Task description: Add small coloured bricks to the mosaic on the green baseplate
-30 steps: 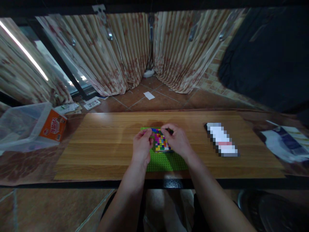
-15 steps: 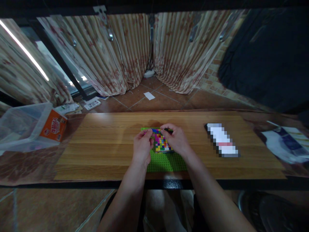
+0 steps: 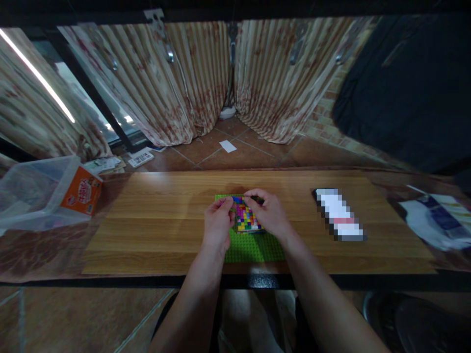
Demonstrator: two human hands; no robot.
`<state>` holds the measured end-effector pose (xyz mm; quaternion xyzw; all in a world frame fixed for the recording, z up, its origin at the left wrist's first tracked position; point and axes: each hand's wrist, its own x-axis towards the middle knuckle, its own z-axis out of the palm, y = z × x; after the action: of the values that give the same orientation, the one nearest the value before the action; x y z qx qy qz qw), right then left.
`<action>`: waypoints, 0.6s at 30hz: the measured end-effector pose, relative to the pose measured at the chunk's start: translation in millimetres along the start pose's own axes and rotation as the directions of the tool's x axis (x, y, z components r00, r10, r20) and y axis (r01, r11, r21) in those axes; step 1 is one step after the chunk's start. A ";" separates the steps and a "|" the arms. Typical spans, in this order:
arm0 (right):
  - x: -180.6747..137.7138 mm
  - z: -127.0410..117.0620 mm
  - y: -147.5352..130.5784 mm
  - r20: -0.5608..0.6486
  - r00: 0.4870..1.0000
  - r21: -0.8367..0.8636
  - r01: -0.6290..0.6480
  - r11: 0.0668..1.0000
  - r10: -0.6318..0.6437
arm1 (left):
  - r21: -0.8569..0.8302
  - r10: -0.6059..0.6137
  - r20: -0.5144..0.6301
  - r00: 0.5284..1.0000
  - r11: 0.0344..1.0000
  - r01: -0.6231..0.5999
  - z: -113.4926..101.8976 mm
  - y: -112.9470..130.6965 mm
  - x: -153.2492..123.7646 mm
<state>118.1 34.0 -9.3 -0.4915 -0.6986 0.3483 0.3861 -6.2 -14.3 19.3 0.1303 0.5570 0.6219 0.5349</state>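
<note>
A block of small many-coloured bricks (image 3: 246, 218) stands on a green studded baseplate (image 3: 253, 249) in the middle of a wooden tabletop (image 3: 154, 220). My left hand (image 3: 217, 224) is curled against the block's left side, thumb and fingers pinched at its far left corner. My right hand (image 3: 268, 213) wraps the block's right side, fingertips closed over its far edge. Both hands hide the block's side faces. Whether a loose brick sits in either pinch is hidden.
A clear plastic bin (image 3: 33, 191) with an orange box (image 3: 81, 192) sits at the left. A blurred-out flat object (image 3: 339, 214) lies on the right of the tabletop, papers (image 3: 434, 218) beyond it. Striped curtains (image 3: 191, 73) hang behind, above a tiled floor.
</note>
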 end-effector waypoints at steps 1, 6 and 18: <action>-0.1 -0.1 -0.3 0.001 1.000 0.000 -0.003 1.000 0.003 | -0.002 0.000 0.005 1.000 1.000 0.000 0.1 -0.4 0.3; 0.5 0.7 -0.3 -0.016 0.999 -0.030 -0.041 0.999 0.041 | -0.002 -0.005 0.025 1.000 1.000 0.005 0.2 -2.2 1.4; 3.4 5.2 -0.1 -0.033 0.996 0.052 -0.076 0.996 0.078 | 0.002 0.002 0.027 1.000 1.000 -0.002 1.7 -4.4 3.6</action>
<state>112.8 36.7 -10.9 -0.5141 -0.6633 0.3718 0.3968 -4.0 -11.3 14.7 0.1398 0.5501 0.6200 0.5418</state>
